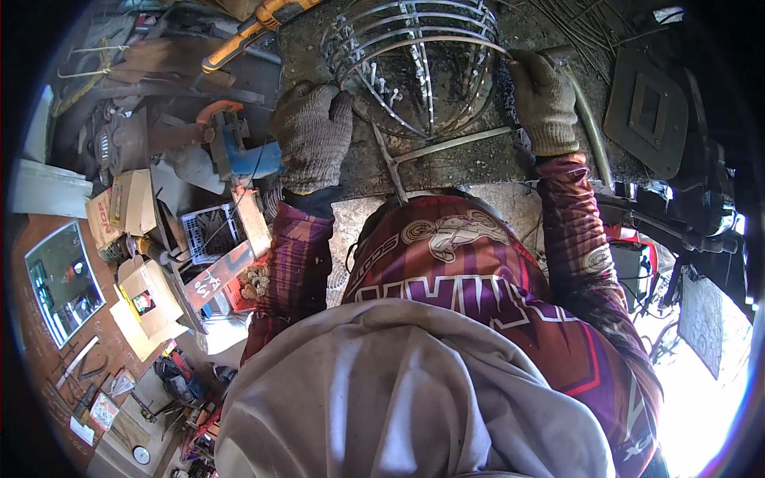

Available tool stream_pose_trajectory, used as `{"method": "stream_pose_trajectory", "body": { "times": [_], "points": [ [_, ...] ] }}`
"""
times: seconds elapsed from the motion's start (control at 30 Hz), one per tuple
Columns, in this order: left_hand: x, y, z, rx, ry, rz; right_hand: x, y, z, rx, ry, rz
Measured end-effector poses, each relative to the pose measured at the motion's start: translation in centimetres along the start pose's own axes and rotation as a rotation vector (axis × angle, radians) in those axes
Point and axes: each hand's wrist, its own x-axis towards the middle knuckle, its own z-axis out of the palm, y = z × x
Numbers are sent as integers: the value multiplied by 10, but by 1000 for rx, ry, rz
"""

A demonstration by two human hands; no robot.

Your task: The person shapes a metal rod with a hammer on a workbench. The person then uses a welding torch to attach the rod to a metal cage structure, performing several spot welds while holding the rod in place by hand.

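Note:
A round cage of bent metal rods (430, 102), with hoops crossed by ribs, lies on the dark, stained workbench (478, 163). My left hand (312, 137), in a grey knitted glove, is closed at the left side of its rim. On the opposite side my right hand (546, 103), gloved the same way, is closed at the right end of the top hoop. The fingertips of both hands are hidden behind the gloves' backs. Just below the cage, a thin metal bar (454, 143) meets a second rod (388, 163) that sticks out over the bench edge.
A yellow-orange power tool (253, 33) lies at the far left of the bench. On the right are a dark shield with a rectangular window (665, 131) and a curved metal strip (588, 127). A blue tool (247, 151), cardboard boxes (147, 291) and a white crate (209, 233) crowd the left.

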Motion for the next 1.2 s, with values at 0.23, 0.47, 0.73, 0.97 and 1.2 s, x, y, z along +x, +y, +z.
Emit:
{"method": "stream_pose_trajectory", "body": {
  "times": [0.23,0.47,0.73,0.97,1.2],
  "points": [
    [2,1,-3,19,-15,23,2,1,-2,11,-6,-18],
    [0,0,2,-18,-35,-46,3,0,-2,-3,-31,9],
    [2,5,-5,17,-7,-4,-4,-1,-2,27,-25,-4],
    [3,-2,-2,-13,-2,1,-4,0,3,-6,-33,49],
    [4,-3,-3,-24,58,60,-3,-1,2,-76,-133,66]
  ]
}}
